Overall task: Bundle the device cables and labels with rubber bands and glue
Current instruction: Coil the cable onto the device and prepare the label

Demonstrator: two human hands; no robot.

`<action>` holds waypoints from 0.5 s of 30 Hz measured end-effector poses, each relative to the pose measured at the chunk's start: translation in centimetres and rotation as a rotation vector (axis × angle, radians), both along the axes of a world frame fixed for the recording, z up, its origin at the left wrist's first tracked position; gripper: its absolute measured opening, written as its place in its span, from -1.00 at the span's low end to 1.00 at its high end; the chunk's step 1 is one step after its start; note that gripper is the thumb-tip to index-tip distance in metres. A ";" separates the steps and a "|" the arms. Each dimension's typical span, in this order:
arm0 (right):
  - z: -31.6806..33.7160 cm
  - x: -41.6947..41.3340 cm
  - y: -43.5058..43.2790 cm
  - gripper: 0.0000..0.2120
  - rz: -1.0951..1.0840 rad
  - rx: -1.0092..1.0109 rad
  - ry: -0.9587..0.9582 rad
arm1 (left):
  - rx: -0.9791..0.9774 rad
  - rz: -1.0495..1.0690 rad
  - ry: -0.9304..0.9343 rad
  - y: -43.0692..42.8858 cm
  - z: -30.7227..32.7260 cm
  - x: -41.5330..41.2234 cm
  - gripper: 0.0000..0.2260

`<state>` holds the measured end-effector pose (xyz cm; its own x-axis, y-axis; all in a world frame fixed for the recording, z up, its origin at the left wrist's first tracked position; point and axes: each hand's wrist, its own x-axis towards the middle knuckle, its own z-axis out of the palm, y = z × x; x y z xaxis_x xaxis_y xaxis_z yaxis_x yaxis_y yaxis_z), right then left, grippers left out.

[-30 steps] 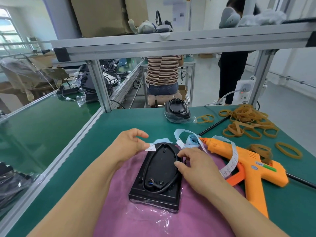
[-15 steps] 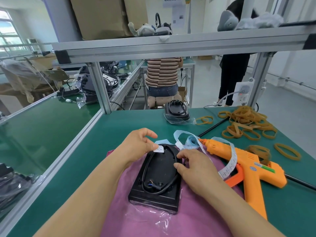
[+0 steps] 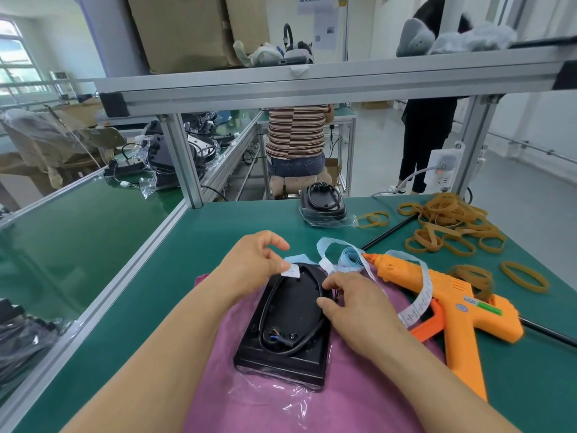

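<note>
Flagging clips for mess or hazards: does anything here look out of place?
The blue label strip lies draped across the orange glue gun, right of the black device; risky if the gun is hot. Nothing else stands out.

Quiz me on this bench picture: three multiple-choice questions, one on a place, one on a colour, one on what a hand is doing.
1. Where is the orange glue gun relative to the black device? A) left of it B) right of it, on the green table C) on the upper shelf
2. What colour is the cloth under the device? A) pinkish purple B) yellow C) white
3. What is the left hand doing? A) lying flat B) pinching a small white label C) gripping the glue gun

Answers: 1 B, beside the right hand, which holds the cable. 2 A, that colour shows round the device. 3 B, it pinches the label at the device's far end.
</note>
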<state>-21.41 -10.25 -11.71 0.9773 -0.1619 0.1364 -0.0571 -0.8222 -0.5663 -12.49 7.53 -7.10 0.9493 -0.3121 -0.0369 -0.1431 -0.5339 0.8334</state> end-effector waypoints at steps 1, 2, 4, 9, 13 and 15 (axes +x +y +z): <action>0.0 0.0 0.0 -0.75 0.000 0.004 -0.001 | -0.031 0.037 -0.022 0.0 0.0 0.2 -0.79; 0.0 -0.1 0.0 -0.75 0.001 0.006 -0.004 | -0.059 0.064 -0.036 0.0 0.1 0.3 -0.80; 0.0 -0.1 0.0 -0.75 0.001 0.005 -0.008 | -0.070 0.066 -0.033 0.0 0.1 0.5 -0.79; 0.1 0.0 0.0 -0.74 0.004 0.008 0.000 | -0.011 0.009 -0.001 -0.1 0.0 0.5 -0.79; 0.1 -0.1 0.0 -0.73 0.002 0.009 0.007 | 0.028 -0.016 0.017 -0.4 -0.1 0.5 -0.78; 0.1 -0.1 0.0 -0.74 0.003 0.009 0.006 | 0.062 -0.036 0.017 -0.8 -0.1 0.4 -0.78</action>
<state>-21.48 -10.27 -11.59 0.9786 -0.1604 0.1289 -0.0584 -0.8170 -0.5736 -12.12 6.75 -7.17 0.9368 -0.3422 -0.0733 -0.1490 -0.5795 0.8012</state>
